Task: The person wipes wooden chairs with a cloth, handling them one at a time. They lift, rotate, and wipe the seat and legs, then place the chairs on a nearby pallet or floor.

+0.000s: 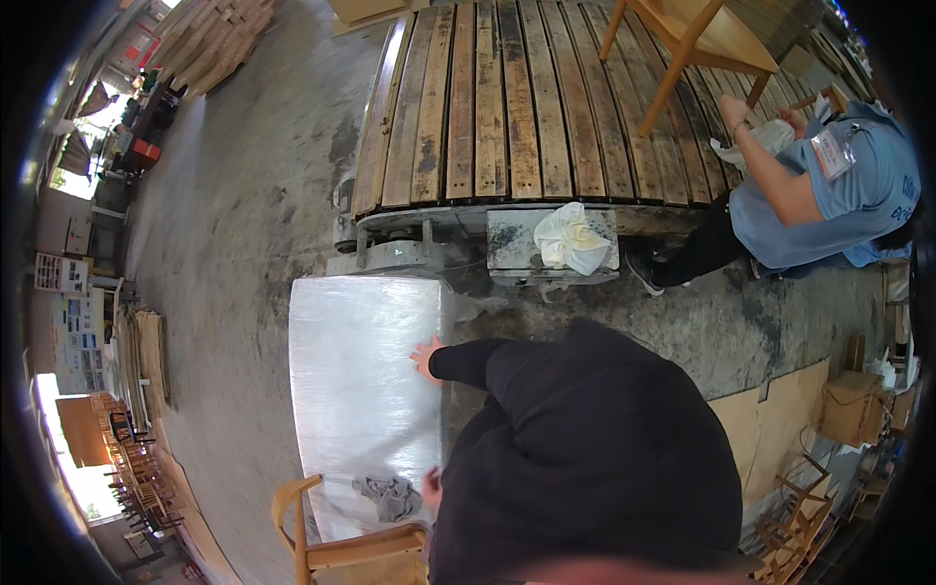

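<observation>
A large white slab-like package (366, 370) wrapped in shiny clear film lies left of my body. My right hand (426, 359) reaches across to its right edge, fingers spread on the film, holding nothing. Nearer, my left hand (431, 490) is at the same edge, mostly hidden by my dark clothing; its finger pose is unclear. Close to it a crumpled grey rag (392, 498) rests on the package. At the package's near end stands a wooden armchair (366, 549), its curved backrest and arm showing.
A slatted wooden platform (526, 107) runs across the far side, with a wooden chair (682, 44) on it. A crumpled white bag (573, 241) sits on a metal box (507, 255). At right, a co-worker in blue (824, 195) handles a white cloth. Flat cardboard (770, 419) lies near right.
</observation>
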`<state>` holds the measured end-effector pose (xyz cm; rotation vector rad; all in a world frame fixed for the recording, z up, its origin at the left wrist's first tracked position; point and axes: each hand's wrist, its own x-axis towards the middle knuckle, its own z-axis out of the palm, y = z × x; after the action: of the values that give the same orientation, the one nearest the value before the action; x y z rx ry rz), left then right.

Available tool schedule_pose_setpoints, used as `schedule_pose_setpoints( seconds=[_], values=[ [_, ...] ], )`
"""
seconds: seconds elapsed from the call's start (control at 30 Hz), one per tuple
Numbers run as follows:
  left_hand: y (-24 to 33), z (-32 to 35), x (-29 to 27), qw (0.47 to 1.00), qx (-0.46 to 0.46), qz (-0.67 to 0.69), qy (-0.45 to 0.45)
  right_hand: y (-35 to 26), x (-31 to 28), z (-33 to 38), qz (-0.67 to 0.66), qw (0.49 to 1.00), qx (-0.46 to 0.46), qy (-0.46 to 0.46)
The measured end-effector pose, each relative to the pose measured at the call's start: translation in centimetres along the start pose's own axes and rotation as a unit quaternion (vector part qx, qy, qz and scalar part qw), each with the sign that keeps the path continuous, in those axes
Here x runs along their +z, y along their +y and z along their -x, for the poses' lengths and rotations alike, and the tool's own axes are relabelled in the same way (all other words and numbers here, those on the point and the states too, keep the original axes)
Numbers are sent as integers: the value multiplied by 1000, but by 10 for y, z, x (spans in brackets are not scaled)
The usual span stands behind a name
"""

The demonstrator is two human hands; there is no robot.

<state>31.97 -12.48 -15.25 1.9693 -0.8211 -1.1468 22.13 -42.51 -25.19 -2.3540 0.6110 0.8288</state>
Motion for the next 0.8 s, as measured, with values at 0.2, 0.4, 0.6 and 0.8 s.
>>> schedule_pose_setpoints(
  seconds=[0.2,0.4,0.6,0.8],
  values=[
    [-3,2,42,996,-70,-42,-33,6,5,3,11,1000,-15,16],
    [-16,13,38,990,-137,-29,32,0,-4,1,19,1000,-9,-9],
    [-33,32,43,980,-185,-13,78,-9,-10,0,39,998,14,-37],
    [-49,58,57,967,-215,10,134,-15,-7,-8,37,998,25,-50]
  ],
)
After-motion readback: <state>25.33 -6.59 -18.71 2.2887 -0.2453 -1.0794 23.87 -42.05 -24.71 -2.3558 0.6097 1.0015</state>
